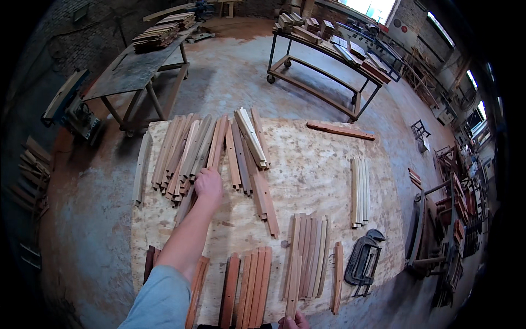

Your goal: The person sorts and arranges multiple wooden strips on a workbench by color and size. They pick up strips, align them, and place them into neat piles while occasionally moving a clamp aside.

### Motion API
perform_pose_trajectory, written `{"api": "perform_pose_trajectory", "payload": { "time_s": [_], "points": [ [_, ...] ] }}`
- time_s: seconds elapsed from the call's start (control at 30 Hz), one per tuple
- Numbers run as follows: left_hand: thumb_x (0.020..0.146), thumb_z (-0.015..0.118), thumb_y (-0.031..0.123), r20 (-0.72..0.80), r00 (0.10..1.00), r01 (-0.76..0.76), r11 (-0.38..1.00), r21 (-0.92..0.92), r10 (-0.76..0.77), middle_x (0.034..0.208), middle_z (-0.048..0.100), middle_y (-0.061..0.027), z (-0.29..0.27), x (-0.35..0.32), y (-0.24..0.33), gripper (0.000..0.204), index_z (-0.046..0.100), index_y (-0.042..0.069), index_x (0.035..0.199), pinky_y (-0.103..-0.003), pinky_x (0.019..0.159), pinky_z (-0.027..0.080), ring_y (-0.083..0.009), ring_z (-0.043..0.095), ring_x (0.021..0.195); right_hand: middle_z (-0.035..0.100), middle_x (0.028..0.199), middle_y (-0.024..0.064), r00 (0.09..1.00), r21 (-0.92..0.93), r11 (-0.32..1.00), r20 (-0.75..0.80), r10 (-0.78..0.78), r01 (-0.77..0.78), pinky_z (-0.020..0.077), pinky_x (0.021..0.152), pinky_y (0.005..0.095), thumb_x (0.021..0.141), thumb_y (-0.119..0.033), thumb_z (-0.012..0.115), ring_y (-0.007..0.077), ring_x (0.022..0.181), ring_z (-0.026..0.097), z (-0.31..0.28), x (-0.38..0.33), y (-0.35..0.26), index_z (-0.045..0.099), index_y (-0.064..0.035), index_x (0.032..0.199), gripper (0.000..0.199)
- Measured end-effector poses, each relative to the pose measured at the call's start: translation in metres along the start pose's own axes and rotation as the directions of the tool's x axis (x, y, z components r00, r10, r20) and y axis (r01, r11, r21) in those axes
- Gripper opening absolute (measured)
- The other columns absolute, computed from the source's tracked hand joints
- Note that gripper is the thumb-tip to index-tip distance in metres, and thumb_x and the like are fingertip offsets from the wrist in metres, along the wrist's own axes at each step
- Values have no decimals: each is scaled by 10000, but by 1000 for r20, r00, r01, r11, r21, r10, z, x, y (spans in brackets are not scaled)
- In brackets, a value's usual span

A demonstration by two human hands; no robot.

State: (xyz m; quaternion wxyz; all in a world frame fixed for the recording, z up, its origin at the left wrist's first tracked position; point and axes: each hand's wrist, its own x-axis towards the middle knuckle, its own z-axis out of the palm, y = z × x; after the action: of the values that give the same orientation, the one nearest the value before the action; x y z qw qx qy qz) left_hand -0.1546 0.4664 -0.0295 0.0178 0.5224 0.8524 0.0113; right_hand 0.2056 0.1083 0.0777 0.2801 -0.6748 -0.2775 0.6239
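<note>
My left hand (209,185) reaches over a loose pile of wooden strips (181,153) on the left of the board. Its fingers are closed at the near end of a reddish-brown strip (218,142); the fingertips are partly hidden. At the lower edge, my right hand (296,321), only partly in view, is closed round the near end of a pale brown wooden strip (293,279). That strip lies over a row of similar strips (312,252). More strips (260,197) fan out to the right of my left hand, some crossing each other.
Sorted reddish strips (255,285) lie along the board's near side. Pale strips (360,192), a black C-clamp (364,260) and a single strip (338,277) are on the right. Another strip (341,130) rests at the far edge. Beyond stand a metal table (123,74) and a wheeled trolley (323,82).
</note>
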Motion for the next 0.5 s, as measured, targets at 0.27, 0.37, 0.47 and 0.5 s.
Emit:
{"api": "perform_pose_trajectory", "payload": {
  "time_s": [0.27, 0.37, 0.47, 0.5],
  "points": [
    [851, 638, 262, 208, 978, 87, 963, -254, -34, 1136, 644, -259, -26, -31, -2, 417, 581, -48, 1125, -457, 874, 544, -366, 652, 1071, 481, 631, -27, 1000, 64, 998, -15, -11, 12, 336, 401, 225, 1023, -176, 479, 57, 475, 421, -1, 8, 16, 543, -77, 1105, 143],
    [834, 629, 282, 392, 919, 246, 836, -490, -41, 1215, 624, -271, -21, -53, -13, 491, 562, -42, 1197, -464, 929, 514, -357, 636, 1125, 478, 630, -31, 999, 33, 999, 16, 41, -41, 327, 399, 226, 1018, -161, 477, 57, 477, 416, -5, 14, 21, 553, -70, 1147, 175],
    [830, 624, 286, 479, 878, 337, 700, -629, 8, 1246, 607, -277, 21, -68, -32, 538, 533, -37, 1251, -459, 960, 497, -359, 624, 1147, 491, 644, -29, 997, 34, 997, 34, 71, -72, 339, 403, 226, 1012, -163, 481, 60, 484, 430, -4, 13, 3, 563, -68, 1159, 193],
    [831, 622, 281, 500, 865, 310, 743, -593, 38, 1240, 603, -285, 5, -79, -26, 544, 523, -44, 1256, -458, 968, 493, -373, 620, 1146, 496, 649, -27, 997, 28, 997, 23, 77, -78, 343, 405, 226, 1010, -166, 482, 62, 487, 435, -6, 12, 4, 565, -68, 1160, 197]
  ]
}}
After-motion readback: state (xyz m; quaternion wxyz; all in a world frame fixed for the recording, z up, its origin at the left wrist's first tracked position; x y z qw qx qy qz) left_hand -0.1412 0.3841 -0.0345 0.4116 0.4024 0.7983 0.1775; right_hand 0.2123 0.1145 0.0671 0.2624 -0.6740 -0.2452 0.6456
